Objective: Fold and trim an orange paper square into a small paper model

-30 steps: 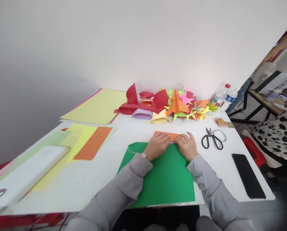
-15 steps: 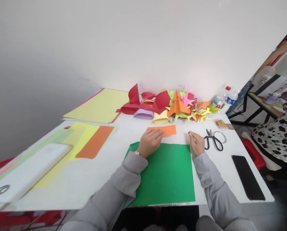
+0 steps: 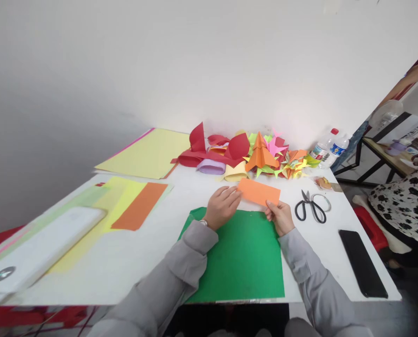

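Note:
A small orange paper rectangle [image 3: 260, 192] is raised at a tilt beyond the far edge of a green sheet [image 3: 246, 255]. My right hand [image 3: 279, 216] pinches its lower right corner, thumb on the front face. Close to the paper's left end is my left hand [image 3: 223, 206], back upward, with fingers stretched and slightly apart. Its fingertips meet the paper's edge, while its thumb is hidden. Both forearms rest over the green sheet's sides.
Folded paper pieces, among them an orange paper plane [image 3: 261, 154], line the wall. Scissors [image 3: 310, 207], a black phone [image 3: 363, 263] and bottles [image 3: 323, 149] are on the right. Coloured sheets [image 3: 139, 206] and a white device [image 3: 44, 248] lie left. A person [image 3: 405, 201] sits at far right.
The orange paper has come up off the table and shifted right. My right hand has moved left and taken its corner. My left hand no longer lies flat over it.

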The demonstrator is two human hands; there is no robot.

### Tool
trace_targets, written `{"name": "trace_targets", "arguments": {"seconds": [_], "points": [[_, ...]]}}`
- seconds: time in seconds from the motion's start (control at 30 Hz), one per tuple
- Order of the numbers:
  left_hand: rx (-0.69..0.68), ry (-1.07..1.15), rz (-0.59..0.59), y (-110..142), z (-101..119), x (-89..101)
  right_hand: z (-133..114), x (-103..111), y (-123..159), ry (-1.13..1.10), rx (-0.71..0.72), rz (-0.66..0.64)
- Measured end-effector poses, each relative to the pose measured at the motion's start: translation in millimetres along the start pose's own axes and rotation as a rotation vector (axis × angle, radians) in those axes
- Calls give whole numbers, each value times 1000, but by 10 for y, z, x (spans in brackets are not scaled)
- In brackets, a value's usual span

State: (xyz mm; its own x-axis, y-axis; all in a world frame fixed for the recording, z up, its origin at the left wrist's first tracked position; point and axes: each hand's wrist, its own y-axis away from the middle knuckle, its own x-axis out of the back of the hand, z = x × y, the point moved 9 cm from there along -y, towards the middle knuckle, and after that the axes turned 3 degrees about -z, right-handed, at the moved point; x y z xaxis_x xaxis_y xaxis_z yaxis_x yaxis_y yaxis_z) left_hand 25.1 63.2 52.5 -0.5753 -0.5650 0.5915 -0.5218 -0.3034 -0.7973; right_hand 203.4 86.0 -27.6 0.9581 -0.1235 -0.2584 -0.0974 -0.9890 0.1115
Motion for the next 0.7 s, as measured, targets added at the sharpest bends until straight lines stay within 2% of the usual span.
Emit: {"name": "trace_targets", "arguments": {"seconds": [0.1,0.27,0.4,0.5,0.57,0.63,0.7], "points": [[38,-64,49,-3,-54,49,-44,-32,10,-17,24,-2],[85,-69,45,-14,-76,68,-101,-115,56,-39,61,-17],[192,-53,84,30,-257,136,-129,-39,42,-82,77,14],[446,45,176,105,-520,226,-164,74,12,-128,102,74],[672,225,236,179,-652,215,-180,90,2,-138,117,82],[891,560,195,231,-662,9,-168,47,7,-141,113,63],[1094,994,49,265,-486,-347,-135,-30,24,-137,97,22]]}}
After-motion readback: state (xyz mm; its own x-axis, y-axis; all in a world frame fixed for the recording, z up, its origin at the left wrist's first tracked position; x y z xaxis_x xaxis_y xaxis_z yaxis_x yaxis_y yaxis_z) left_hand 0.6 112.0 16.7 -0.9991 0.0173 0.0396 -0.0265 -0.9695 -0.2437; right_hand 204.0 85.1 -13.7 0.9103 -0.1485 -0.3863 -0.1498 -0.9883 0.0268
